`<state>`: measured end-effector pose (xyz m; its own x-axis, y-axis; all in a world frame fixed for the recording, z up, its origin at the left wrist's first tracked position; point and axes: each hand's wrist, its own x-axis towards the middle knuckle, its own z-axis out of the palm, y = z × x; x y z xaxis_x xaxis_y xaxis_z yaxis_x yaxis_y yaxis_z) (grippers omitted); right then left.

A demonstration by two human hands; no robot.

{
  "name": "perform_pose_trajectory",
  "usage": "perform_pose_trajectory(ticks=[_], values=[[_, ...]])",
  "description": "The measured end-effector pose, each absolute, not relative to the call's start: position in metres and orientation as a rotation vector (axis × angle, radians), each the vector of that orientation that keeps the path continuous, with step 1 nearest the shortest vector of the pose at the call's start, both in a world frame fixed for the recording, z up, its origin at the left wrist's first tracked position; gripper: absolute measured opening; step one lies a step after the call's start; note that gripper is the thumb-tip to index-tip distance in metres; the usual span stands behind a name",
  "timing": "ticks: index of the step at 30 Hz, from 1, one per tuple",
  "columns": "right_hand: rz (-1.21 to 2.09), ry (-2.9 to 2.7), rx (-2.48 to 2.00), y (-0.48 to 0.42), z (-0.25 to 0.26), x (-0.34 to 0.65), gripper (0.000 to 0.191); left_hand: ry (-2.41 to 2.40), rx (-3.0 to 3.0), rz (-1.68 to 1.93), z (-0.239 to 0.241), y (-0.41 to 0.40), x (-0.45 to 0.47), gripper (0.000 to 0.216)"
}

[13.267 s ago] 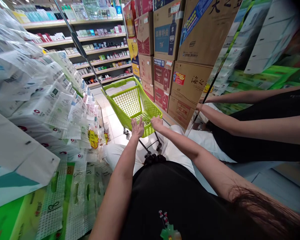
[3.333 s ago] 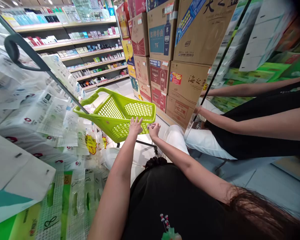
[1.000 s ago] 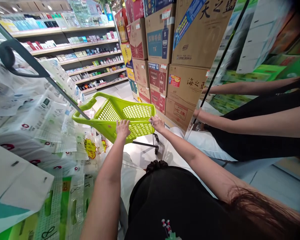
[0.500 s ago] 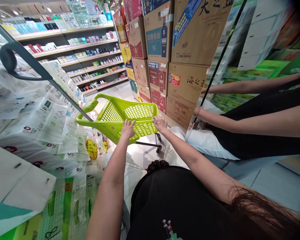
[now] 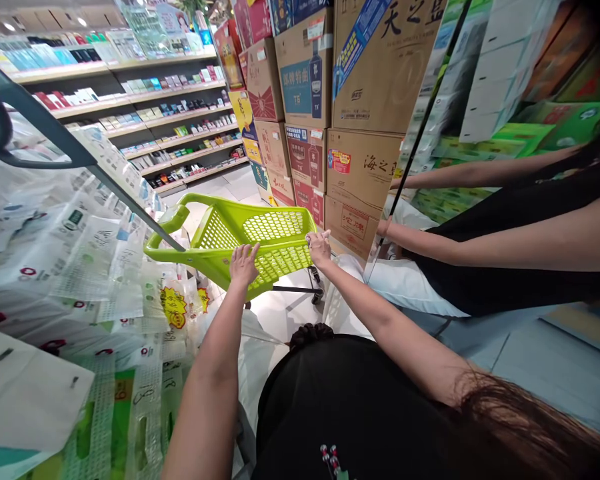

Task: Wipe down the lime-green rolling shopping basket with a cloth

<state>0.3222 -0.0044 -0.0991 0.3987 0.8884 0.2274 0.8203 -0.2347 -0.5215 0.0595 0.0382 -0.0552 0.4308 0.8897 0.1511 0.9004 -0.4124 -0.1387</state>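
Cart [image 5: 260,233], one lime plastic mesh basket on wheels, tilts on the aisle floor; left hand [image 5: 242,264] lies flat-fingered on its near wall, right hand [image 5: 320,247] pinches the rim corner. Stacked cardboard boxes [image 5: 360,167] stand behind, bagged packs [image 5: 80,267] left.

The green trolley basket [image 5: 240,237] has swung round: at the start it pointed straight down the aisle, now it sits turned sideways with its looped front end [image 5: 180,213] aimed left at the stacked tissue packs [image 5: 80,227]. Its long grey pull handle [image 5: 45,143], once a thin bar rising up the middle, now leans far out to the left. The left hand [image 5: 243,263] has slid from the near rim's centre to the left part of that rim, palm down on top. The right hand [image 5: 320,245] has closed onto the basket's right corner, a touch lower than a moment ago.
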Motion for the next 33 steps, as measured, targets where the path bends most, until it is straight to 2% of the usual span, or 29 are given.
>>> perform_pose_trajectory(ticks=[8, 13, 19, 26, 33], values=[[0.136, -1.695, -1.889, -0.001, -0.081, 0.251, 0.04, -1.588, -2.483, -0.104, -0.064, 0.031, 0.075, 0.089], [0.151, -1.628, -1.928, -0.008, -0.081, 0.284, 0.037, -1.421, -2.543, -0.059, -0.051, 0.027, 0.054, 0.092], [0.154, -1.454, -2.094, -0.006, -0.081, 0.308, 0.038, -1.573, -2.433, -0.093, -0.033, 0.041, 0.031, 0.083], [0.104, -1.651, -1.96, -0.006, -0.086, 0.264, 0.049, -1.627, -2.341, -0.087, -0.042, 0.033, 0.044, 0.087], [0.103, -1.424, -2.037, -0.014, -0.102, 0.325, 0.044, -1.557, -2.358, -0.064, -0.044, 0.022, 0.039, 0.091]])
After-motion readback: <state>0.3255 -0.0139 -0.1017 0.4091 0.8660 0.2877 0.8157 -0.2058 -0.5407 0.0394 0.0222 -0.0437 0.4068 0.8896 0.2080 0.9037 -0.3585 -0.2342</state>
